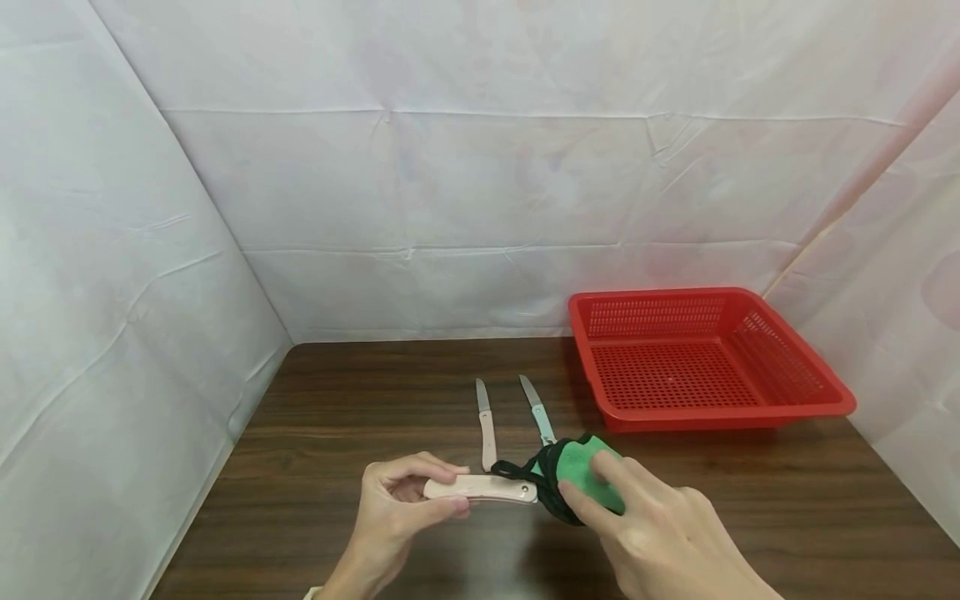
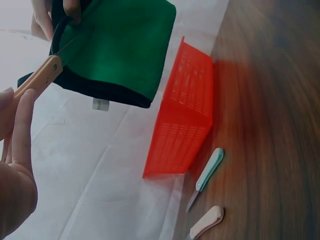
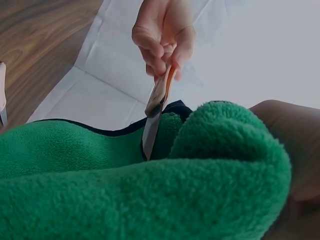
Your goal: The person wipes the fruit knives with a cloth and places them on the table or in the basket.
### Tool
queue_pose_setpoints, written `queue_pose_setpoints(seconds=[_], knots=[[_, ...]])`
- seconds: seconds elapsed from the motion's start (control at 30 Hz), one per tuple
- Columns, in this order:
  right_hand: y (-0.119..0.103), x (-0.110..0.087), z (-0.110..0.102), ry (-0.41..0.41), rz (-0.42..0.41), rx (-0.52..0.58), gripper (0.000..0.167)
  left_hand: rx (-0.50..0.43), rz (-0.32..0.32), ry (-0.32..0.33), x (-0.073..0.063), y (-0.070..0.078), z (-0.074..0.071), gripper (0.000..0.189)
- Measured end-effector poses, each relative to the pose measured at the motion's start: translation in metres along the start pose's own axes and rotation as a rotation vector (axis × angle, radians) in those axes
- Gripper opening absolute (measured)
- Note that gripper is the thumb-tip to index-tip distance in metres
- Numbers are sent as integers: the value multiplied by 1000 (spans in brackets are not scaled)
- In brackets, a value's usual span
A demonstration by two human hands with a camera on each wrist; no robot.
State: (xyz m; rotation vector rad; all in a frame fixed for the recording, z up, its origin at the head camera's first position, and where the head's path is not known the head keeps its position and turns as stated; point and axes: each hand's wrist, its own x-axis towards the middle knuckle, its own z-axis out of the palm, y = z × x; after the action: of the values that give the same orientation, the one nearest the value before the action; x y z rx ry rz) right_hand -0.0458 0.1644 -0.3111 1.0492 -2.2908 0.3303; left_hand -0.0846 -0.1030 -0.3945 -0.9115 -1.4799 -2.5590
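My left hand [image 1: 390, 508] grips the pink handle of a folding knife [image 1: 483, 488], held level above the table. The knife's blade [image 3: 151, 134] is out and lies against a green fleecy cloth with black edging [image 1: 581, 468], partly inside its fold in the right wrist view. My right hand [image 1: 652, 529] holds that cloth, its fingers bent over it. Behind the hands, a second pink-handled knife [image 1: 488, 442] lies on the table with its blade out. To its right is a light-blue-handled knife [image 1: 542, 423], also unfolded, its near end hidden by the cloth.
A red plastic basket [image 1: 720, 413] with perforated sides stands at the back right of the dark wood table [image 1: 360, 400]. White sheeting [image 1: 480, 183] hangs behind the table and at both sides.
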Motion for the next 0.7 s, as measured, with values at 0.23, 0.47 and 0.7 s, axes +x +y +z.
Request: queue_pose_setpoints(seconds=[0.23,0.47,0.7], knots=[[-3,0,3,5,-14,-2,50,-17,-23,15,0,0,0,33],[-4,0,3,-48,-14,-3,53,-26,-24,31,-2,1,0,34],[-4,-1,4,-30,-16,-13,51,-41,-23,33,-4,2,-2,35]])
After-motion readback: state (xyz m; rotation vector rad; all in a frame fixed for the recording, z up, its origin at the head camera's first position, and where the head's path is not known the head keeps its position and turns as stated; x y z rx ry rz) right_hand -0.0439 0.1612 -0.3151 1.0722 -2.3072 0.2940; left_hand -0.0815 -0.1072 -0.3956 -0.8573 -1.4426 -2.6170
